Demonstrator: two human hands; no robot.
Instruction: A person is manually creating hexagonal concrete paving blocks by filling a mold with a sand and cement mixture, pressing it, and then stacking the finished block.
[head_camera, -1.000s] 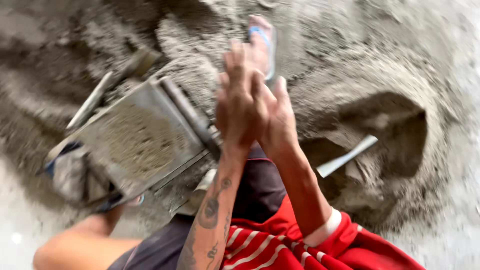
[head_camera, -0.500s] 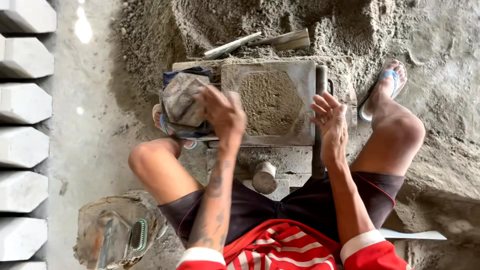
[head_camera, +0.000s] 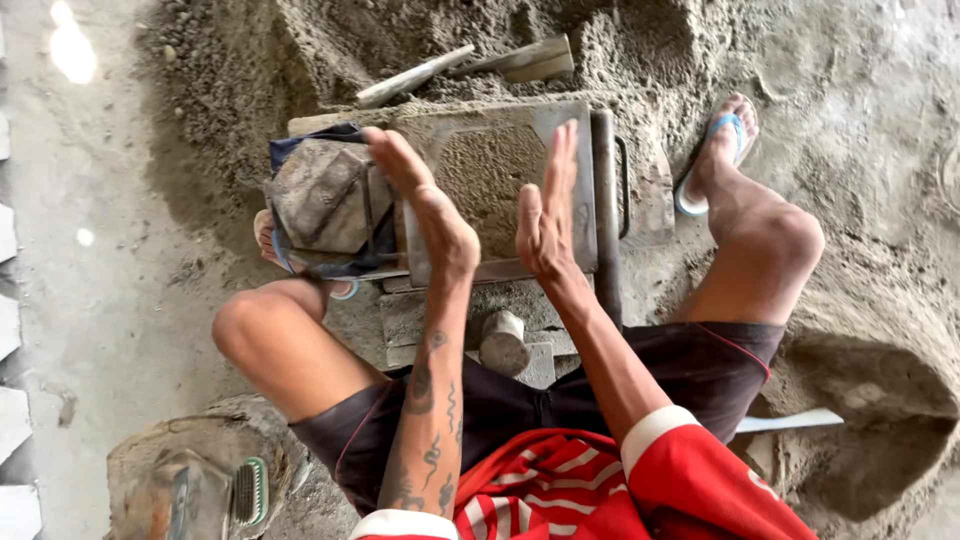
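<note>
A grey metal mould frame (head_camera: 590, 170) filled with damp sand-cement mix lies in front of me between my knees. My left hand (head_camera: 425, 205) hovers over the mould's left edge, fingers straight and apart, holding nothing. My right hand (head_camera: 548, 205) is held edge-on above the mould's right half, palm facing the left hand, also empty. The two palms face each other a short gap apart. A mix-caked block on blue cloth (head_camera: 325, 195) sits just left of the mould, beside my left hand.
A heap of grey mix (head_camera: 640, 50) rises behind the mould, with wooden strips (head_camera: 470, 65) stuck in it. A round tamper (head_camera: 503, 340) stands near my lap. A bucket with a brush (head_camera: 195, 480) is at lower left. Cast blocks (head_camera: 8, 330) line the left edge. A hollow (head_camera: 880, 440) lies at right.
The view swung from the sand heap round to the mould. My hands, pressed together a second ago, came apart over the mould and now stand palm to palm.
</note>
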